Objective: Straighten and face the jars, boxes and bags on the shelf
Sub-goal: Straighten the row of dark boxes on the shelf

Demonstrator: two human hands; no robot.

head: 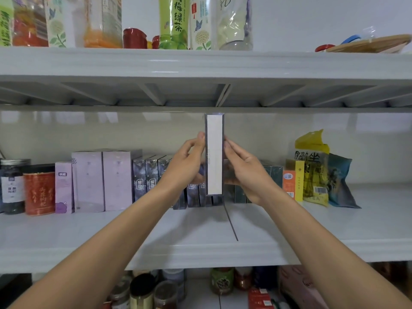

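White wall behind; white shelf (pixel 66 230) ran full width, another shelf above carrying bottles (pixel 174 21). Middle shelf: lilac boxes (pixel 102 179) at left, dark boxes (pixel 147 177) beside them, yellow bag (pixel 314 170) at right, red tin (pixel 40 192) and jar (pixel 12 186) far left. Centre, a tall narrow box (pixel 214 155) was held upright above the shelf, edge-on, left hand (pixel 185 163) and right hand (pixel 245 170) pinching its sides, hiding boxes behind.

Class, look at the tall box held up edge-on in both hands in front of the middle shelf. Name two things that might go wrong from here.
1. The tall box is only pinched at its narrow sides by the left hand and right hand; it may slip.
2. Set back carelessly, it might topple the dark boxes standing behind.
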